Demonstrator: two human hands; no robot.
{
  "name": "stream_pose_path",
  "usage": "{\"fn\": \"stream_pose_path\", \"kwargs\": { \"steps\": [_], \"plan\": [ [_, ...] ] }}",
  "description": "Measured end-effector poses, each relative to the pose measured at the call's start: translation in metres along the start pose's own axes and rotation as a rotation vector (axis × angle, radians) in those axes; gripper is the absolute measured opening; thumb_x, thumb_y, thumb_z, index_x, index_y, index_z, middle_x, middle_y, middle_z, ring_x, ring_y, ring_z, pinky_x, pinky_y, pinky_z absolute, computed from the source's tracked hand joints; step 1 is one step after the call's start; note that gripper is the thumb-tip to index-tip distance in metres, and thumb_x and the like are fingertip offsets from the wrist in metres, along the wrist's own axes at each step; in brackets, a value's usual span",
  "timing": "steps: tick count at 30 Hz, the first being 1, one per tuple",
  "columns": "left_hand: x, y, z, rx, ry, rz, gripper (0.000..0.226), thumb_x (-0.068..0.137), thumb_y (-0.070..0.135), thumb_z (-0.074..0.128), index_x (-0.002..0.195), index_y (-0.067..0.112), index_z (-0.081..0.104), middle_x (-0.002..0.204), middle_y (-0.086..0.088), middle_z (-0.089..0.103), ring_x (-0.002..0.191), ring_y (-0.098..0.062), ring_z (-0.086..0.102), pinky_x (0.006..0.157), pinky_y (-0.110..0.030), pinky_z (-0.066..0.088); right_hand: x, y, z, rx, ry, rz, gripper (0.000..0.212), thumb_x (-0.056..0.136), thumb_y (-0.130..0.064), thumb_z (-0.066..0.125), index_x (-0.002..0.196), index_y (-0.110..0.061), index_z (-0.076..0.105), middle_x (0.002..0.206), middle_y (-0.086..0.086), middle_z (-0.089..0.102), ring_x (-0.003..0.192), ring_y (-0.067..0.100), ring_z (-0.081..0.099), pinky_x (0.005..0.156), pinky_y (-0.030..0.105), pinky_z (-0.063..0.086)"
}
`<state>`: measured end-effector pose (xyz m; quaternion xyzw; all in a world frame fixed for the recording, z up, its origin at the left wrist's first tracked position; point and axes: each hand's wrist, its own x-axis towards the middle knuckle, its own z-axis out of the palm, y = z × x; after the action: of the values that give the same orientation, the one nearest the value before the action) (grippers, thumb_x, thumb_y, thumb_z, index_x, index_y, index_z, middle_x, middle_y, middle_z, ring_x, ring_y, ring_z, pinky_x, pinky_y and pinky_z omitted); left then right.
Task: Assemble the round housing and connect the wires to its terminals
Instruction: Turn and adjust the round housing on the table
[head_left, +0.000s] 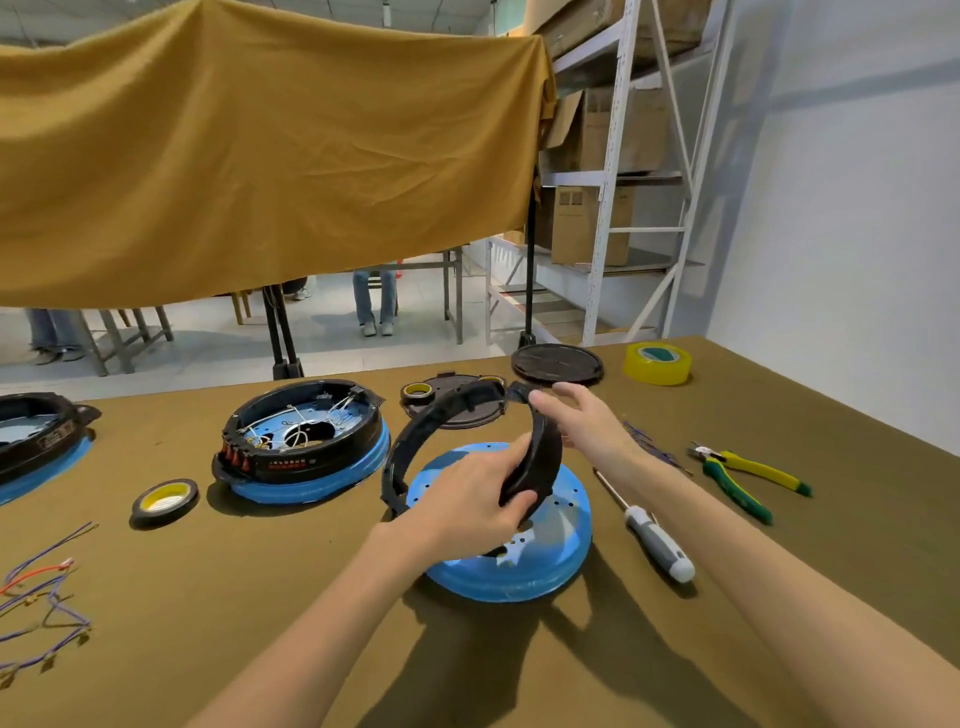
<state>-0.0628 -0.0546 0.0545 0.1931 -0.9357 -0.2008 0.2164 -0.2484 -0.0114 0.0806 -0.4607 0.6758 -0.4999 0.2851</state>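
My left hand (470, 499) grips the near side of the big black plastic ring (540, 457). My right hand (582, 421) pinches its far rim. I hold the ring tilted up over the round blue dish with small holes (556, 551) on the brown cloth desk (260, 597). A grey-handled screwdriver (657, 540) lies just beside the dish. Thin purple and orange wires (47, 597) lie far to the left.

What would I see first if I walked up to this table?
You'd first spot the two hands in the middle: the left hand and right hand both hold a black ring, tilted up over a bright blue dish. To the left sits a finished round housing with white wires inside. Behind it all hangs a big mustard-yellow cloth.
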Motion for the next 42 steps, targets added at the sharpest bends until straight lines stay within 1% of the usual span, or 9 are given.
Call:
{"fn": "stream_pose_path", "kwargs": {
  "steps": [3, 7, 10, 17, 22, 25, 28, 39, 42],
  "plan": [
    [0.000, -0.004, 0.016, 0.068, -0.101, -0.022, 0.038, 0.098, 0.032, 0.059, 0.135, 0.028, 0.049, 0.099, 0.007, 0.068, 0.084, -0.015, 0.062, 0.076, -0.047, 0.055, -0.002, 0.020, 0.000, -0.175, -0.004, 0.048, 0.069, 0.095, -0.045, 0.067, 0.152, -0.016, 0.042, 0.124, -0.006, 0.056, 0.103, 0.005, 0.060, 0.083, 0.020, 0.049],
    [-0.003, -0.008, 0.031, 0.110, -0.110, 0.006, 0.040, 0.098, 0.038, 0.063, 0.138, 0.034, 0.056, 0.100, 0.011, 0.069, 0.086, -0.011, 0.061, 0.079, -0.039, 0.056, -0.001, 0.039, 0.000, -0.383, 0.014, 0.068, 0.052, 0.099, -0.014, 0.060, 0.149, -0.009, 0.049, 0.146, 0.009, 0.057, 0.132, 0.021, 0.055, 0.109, 0.037, 0.046],
    [-0.008, -0.010, 0.033, 0.054, -0.052, -0.026, 0.049, 0.096, 0.051, 0.065, 0.142, 0.035, 0.059, 0.095, 0.019, 0.066, 0.085, -0.003, 0.062, 0.079, -0.023, 0.053, -0.004, 0.048, -0.003, -0.392, 0.068, 0.056, 0.048, 0.097, -0.021, 0.066, 0.142, -0.008, 0.056, 0.136, 0.008, 0.064, 0.125, 0.022, 0.060, 0.103, 0.036, 0.049],
    [-0.031, -0.053, 0.009, -0.170, 0.543, -0.274, 0.021, 0.103, 0.034, 0.057, 0.116, 0.030, 0.073, 0.107, 0.025, 0.068, 0.111, 0.005, 0.056, 0.097, -0.031, 0.050, -0.006, 0.054, -0.008, -0.465, 0.019, 0.013, 0.017, 0.097, -0.018, 0.060, 0.107, -0.012, 0.072, 0.094, 0.005, 0.075, 0.088, 0.023, 0.072, 0.080, 0.044, 0.061],
    [-0.041, -0.087, 0.017, -0.459, 0.424, -0.607, 0.046, 0.106, 0.033, 0.053, 0.150, 0.019, 0.048, 0.141, 0.004, 0.056, 0.126, -0.010, 0.051, 0.103, -0.029, 0.048, -0.007, 0.061, -0.004, -0.491, 0.070, -0.030, 0.021, 0.099, -0.014, 0.057, 0.114, -0.009, 0.071, 0.098, 0.008, 0.074, 0.089, 0.024, 0.070, 0.081, 0.046, 0.060],
    [-0.039, -0.086, 0.033, -0.487, 0.467, -0.612, 0.048, 0.106, 0.037, 0.051, 0.149, 0.017, 0.049, 0.127, 0.012, 0.055, 0.109, 0.001, 0.052, 0.080, -0.009, 0.039, -0.008, 0.066, -0.006, -0.457, 0.127, -0.034, 0.026, 0.099, -0.014, 0.058, 0.122, -0.010, 0.070, 0.104, 0.005, 0.073, 0.089, 0.015, 0.066, 0.065, 0.021, 0.052],
    [-0.040, -0.087, 0.039, -0.478, 0.504, -0.602, 0.045, 0.106, 0.036, 0.050, 0.147, 0.017, 0.052, 0.127, 0.012, 0.060, 0.111, 0.001, 0.055, 0.088, -0.015, 0.042, -0.008, 0.070, -0.010, -0.406, 0.120, 0.000, 0.034, 0.099, -0.017, 0.060, 0.133, -0.011, 0.064, 0.117, 0.004, 0.070, 0.099, 0.014, 0.063, 0.062, 0.010, 0.041],
    [-0.043, -0.090, 0.032, -0.585, 0.522, -0.670, 0.034, 0.104, 0.032, 0.054, 0.135, 0.017, 0.054, 0.116, 0.006, 0.061, 0.115, -0.014, 0.059, 0.091, -0.028, 0.050, 0.015, 0.063, -0.002, -0.497, 0.050, 0.042, 0.019, 0.102, -0.027, 0.055, 0.120, -0.019, 0.058, 0.097, -0.002, 0.063, 0.092, 0.017, 0.065, 0.080, 0.040, 0.057],
    [-0.050, -0.089, 0.036, -0.624, 0.468, -0.655, 0.034, 0.102, 0.032, 0.059, 0.129, 0.016, 0.046, 0.123, 0.002, 0.057, 0.124, -0.020, 0.053, 0.099, -0.029, 0.047, 0.022, 0.054, -0.003, -0.495, -0.008, 0.037, 0.025, 0.105, -0.031, 0.053, 0.127, -0.023, 0.060, 0.104, -0.001, 0.065, 0.088, 0.015, 0.066, 0.065, 0.029, 0.056]
  ]
}}
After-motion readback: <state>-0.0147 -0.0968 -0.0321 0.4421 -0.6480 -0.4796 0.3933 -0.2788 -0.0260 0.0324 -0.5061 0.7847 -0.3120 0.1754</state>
